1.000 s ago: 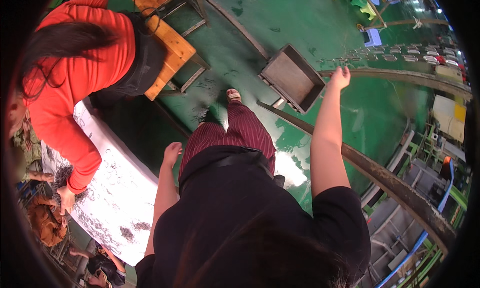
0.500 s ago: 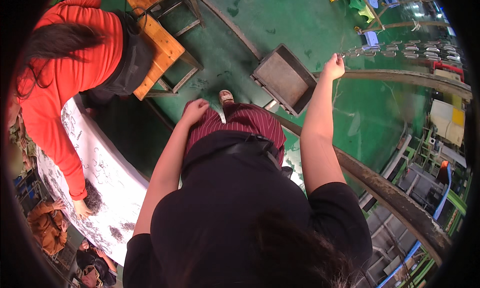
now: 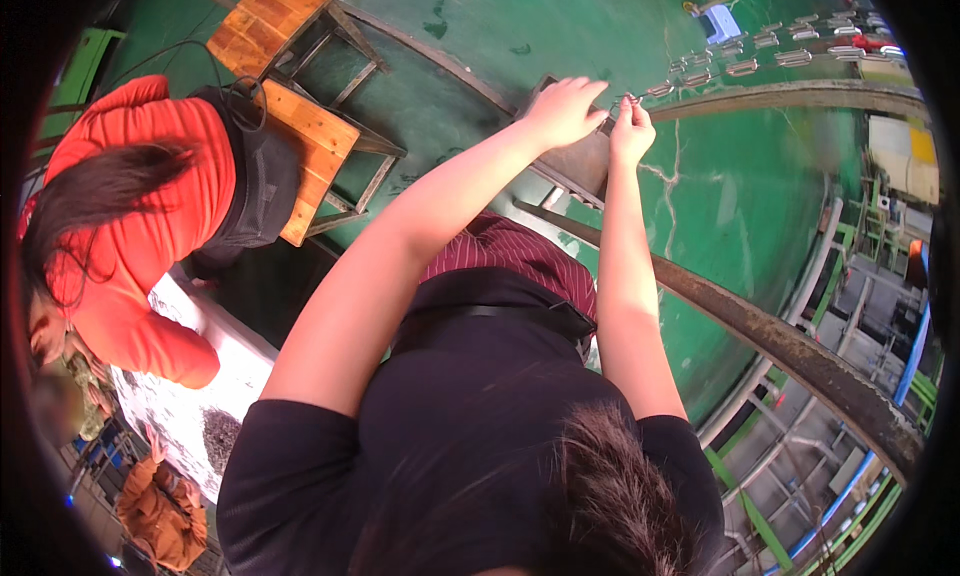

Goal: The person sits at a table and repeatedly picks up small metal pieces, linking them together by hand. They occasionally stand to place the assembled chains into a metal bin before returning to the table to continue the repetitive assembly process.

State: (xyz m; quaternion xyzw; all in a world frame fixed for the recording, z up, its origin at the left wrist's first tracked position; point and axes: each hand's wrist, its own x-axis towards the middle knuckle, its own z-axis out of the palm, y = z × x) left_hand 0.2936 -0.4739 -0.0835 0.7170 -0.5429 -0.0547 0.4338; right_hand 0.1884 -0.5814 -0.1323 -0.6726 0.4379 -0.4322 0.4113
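My right hand is raised ahead of me, thumb and fingertips pinched together at the near end of a metal chain. Long silvery links of this chain stretch in two rows toward the far right. Close by on the left, my left hand reaches across with its fingers extended and apart, holding nothing that I can see. Its fingertips are just short of the right hand's. A small dark bit shows between the two hands, too small to name. Below them, partly covered, a grey plastic bin rests on the green floor.
Rusty rails curve past my right side. Two wooden-topped stools stand ahead to the left. A co-worker in red leans over a white table with dark piles on it. Beyond the chain is a blue stool.
My left hand has moved from beside my lap up and right, close to my right hand. My right hand has shifted a little left, and the view has turned.
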